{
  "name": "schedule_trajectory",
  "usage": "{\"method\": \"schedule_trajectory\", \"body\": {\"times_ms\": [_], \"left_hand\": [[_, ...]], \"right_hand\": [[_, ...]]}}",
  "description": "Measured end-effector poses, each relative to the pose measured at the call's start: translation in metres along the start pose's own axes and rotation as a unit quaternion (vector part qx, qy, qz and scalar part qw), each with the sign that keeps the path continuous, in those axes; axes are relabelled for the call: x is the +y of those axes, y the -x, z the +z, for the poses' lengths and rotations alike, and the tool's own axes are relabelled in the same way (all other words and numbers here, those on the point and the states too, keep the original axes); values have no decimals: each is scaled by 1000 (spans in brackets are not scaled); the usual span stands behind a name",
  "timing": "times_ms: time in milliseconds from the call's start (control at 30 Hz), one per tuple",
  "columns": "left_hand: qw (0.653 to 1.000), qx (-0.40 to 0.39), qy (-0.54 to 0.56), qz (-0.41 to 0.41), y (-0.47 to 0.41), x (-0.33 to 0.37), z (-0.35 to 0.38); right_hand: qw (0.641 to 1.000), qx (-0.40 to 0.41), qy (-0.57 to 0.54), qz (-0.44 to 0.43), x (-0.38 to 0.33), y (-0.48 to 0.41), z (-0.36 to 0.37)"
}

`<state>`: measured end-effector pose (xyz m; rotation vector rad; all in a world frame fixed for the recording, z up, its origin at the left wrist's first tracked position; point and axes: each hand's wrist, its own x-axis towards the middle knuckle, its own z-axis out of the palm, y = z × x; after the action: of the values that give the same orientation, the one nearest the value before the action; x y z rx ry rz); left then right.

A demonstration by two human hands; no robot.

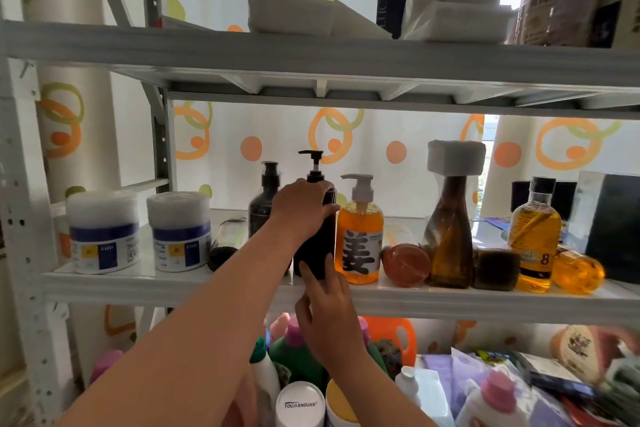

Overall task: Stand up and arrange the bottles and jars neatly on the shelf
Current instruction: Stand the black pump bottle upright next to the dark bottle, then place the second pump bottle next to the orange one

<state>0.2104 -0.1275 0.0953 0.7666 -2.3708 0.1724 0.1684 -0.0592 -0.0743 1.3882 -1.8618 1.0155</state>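
A black pump bottle [320, 239] stands upright on the middle shelf [207, 284], near its front edge. My left hand [301, 201] is closed over the bottle's shoulder from above. My right hand [325, 305] reaches up from below, its spread fingertips resting against the bottle's lower part without wrapping it. Behind and to the left stands a second dark pump bottle [265, 205]. To the right is an orange soap pump bottle [360, 236]. Two white jars [104, 232] [180, 232] stand at the left. A dark bottle [225, 243] lies on its side between them and my arm.
Further right on the shelf are a round orange bottle [407, 265] on its side, a tall amber bottle [450, 236] with a white cap, a dark jar [495, 270], a square amber bottle [535, 236] and another round orange bottle [576, 270]. Boxes fill the upper shelf [311, 49]; detergent bottles crowd below.
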Motion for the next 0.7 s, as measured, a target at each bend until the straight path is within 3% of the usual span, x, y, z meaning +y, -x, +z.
{"method": "schedule_trajectory", "body": {"times_ms": [200,333,400,500,567,700], "left_hand": [[1000,-12,-20,14,-2,0,-4],[999,-33,33,-9,4,2,-1],[994,12,103,-44,13,7,2],[964,163,190,-93,36,19,10],[942,232,229,-84,53,28,19],[931,225,287,13,75,51,38]], "right_hand": [[999,-1,-38,-16,4,-3,-12],[998,13,-49,-47,13,-7,-29],[996,58,-43,-49,23,-9,-40],[991,126,-13,-37,43,-14,-57],[989,145,25,-16,53,-15,-67],[984,144,105,6,65,-20,-86]]}}
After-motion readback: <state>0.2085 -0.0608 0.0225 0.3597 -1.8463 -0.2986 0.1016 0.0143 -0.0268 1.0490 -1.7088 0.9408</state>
